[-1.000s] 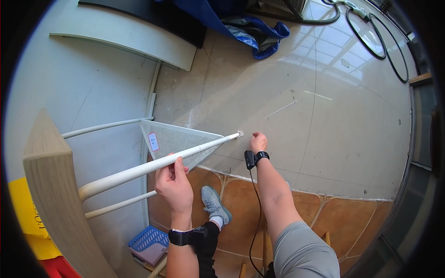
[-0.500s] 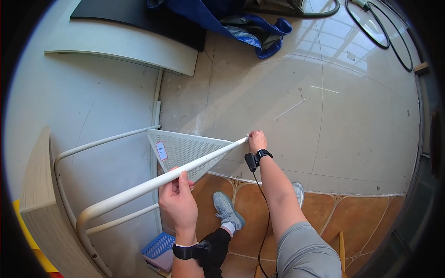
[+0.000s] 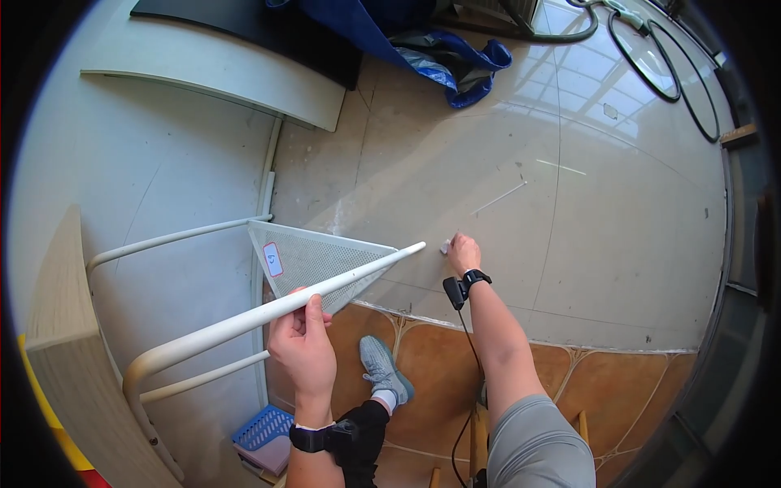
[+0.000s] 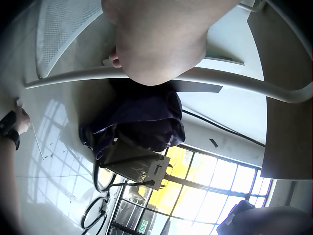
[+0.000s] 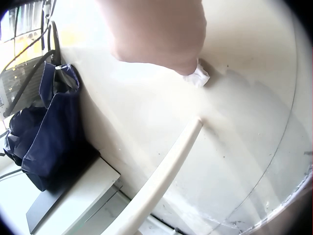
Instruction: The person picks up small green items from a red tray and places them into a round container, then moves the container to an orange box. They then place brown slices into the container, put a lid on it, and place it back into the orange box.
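Observation:
My left hand (image 3: 307, 350) grips a white metal tube (image 3: 220, 329), thumb along its near side and fingers beneath. The tube is one leg of a frame joined to a wood-grain panel (image 3: 69, 325). A perforated triangular metal plate (image 3: 325, 256) with a numbered red-edged label (image 3: 272, 259) sits behind it. My right hand (image 3: 464, 254) is a little right of the tube's bare end and pinches a small crumpled white scrap (image 5: 198, 77). The wrist and palm hide most of the right fingers in the right wrist view.
A thin white stick (image 3: 499, 198) lies on the pale floor. At the back are a blue bag (image 3: 472, 73), a black hose (image 3: 683, 89) and a white board (image 3: 220, 77). A blue basket (image 3: 267, 427) stands low left, near a shoe (image 3: 382, 370).
The crumpled white scrap was on the tube's end a second ago. My right hand reached the end, then drew off to the right with the scrap. My left hand keeps its hold.

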Demonstrator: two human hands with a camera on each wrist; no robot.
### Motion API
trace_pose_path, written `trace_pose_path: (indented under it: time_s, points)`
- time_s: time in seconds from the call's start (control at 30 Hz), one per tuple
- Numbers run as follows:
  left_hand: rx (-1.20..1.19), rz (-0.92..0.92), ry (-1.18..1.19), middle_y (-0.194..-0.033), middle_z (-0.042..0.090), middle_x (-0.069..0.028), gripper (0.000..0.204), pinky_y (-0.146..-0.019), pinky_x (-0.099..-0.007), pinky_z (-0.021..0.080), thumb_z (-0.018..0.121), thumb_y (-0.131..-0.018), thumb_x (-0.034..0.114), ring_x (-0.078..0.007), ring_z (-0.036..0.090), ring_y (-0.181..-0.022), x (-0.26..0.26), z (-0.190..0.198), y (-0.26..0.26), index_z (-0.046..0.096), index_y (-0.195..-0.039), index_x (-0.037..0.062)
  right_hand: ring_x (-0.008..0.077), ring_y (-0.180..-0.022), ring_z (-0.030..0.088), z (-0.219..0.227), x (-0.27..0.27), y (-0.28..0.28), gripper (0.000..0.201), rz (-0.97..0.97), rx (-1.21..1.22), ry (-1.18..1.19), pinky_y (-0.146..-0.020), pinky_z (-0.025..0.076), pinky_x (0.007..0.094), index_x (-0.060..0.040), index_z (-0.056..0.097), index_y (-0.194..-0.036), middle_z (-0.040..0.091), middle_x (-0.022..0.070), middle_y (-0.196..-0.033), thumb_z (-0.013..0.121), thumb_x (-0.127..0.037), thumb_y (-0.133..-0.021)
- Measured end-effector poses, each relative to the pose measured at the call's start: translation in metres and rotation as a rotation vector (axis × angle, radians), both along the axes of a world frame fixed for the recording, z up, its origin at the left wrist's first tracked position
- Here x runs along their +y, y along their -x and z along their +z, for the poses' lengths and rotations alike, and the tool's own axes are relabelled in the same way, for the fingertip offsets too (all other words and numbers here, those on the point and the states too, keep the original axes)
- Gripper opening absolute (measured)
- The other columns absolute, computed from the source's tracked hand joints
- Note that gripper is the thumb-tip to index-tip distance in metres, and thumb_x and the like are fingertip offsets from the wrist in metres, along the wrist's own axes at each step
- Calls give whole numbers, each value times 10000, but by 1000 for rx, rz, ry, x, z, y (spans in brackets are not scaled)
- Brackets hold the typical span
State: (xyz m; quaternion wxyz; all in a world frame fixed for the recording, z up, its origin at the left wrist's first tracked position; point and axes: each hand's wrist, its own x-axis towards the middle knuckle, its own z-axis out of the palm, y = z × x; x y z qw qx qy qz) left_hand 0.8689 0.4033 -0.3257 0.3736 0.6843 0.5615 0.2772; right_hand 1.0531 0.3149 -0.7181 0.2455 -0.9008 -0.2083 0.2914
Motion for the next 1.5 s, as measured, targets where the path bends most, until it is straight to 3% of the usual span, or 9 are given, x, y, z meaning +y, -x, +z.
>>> trace_pose_path:
  time_s: [0.13,0.23,0.67,0.87,1.13,1.33,1.5]
  points:
    - [13,-6,-11,-975,707,-83,223,-644,-236,568,649,-1014,48,-98,667,-750,2,-2,4,664,-1202,-70,391,-932,701,7,-10,-4,132,-89,-2,-112,-839,573,468,-57,721,-949,713,194,-964,636,-151,-911]
    - [-11,-13,-19,-976,704,-82,221,-638,-233,561,648,-1014,45,-96,663,-746,1,-5,5,666,-1202,-69,389,-909,694,1,-16,-4,126,-43,-22,-159,-834,569,466,-50,701,-949,707,182,-955,626,-149,-927]
    - [8,-7,-9,-979,699,-79,230,-648,-233,560,648,-1016,51,-95,658,-749,1,-3,4,661,-1213,-67,364,-947,691,-15,-15,11,130,-43,-178,-140,-849,567,450,-59,702,-974,701,162,-1003,712,-167,-901]
    - [6,-9,-13,-993,698,-81,241,-652,-233,560,649,-1016,56,-96,659,-750,0,-3,3,651,-1223,-68,329,-932,673,-18,-13,20,86,77,-298,-116,-803,573,440,-55,663,-939,657,135,-961,676,-126,-894]
    - [25,1,-10,-940,694,-53,248,-666,-236,539,630,-1034,76,-81,642,-756,0,-1,1,640,-1226,-82,259,-936,635,-12,-9,29,61,441,-539,-36,-736,560,368,-93,620,-902,597,88,-960,623,-101,-841]
    - [11,-3,-16,-963,701,-80,241,-644,-234,562,656,-1013,62,-95,658,-740,1,-3,2,657,-1216,-68,253,-916,625,-19,-14,42,38,560,-602,17,-758,540,369,-92,648,-847,597,87,-939,620,-118,-851]
    - [12,-14,-25,-957,696,-81,232,-639,-239,564,661,-1008,59,-97,656,-735,1,-2,2,664,-1200,-73,242,-895,633,-23,-23,47,77,548,-679,-55,-734,528,352,-83,663,-811,614,80,-919,615,-124,-856]
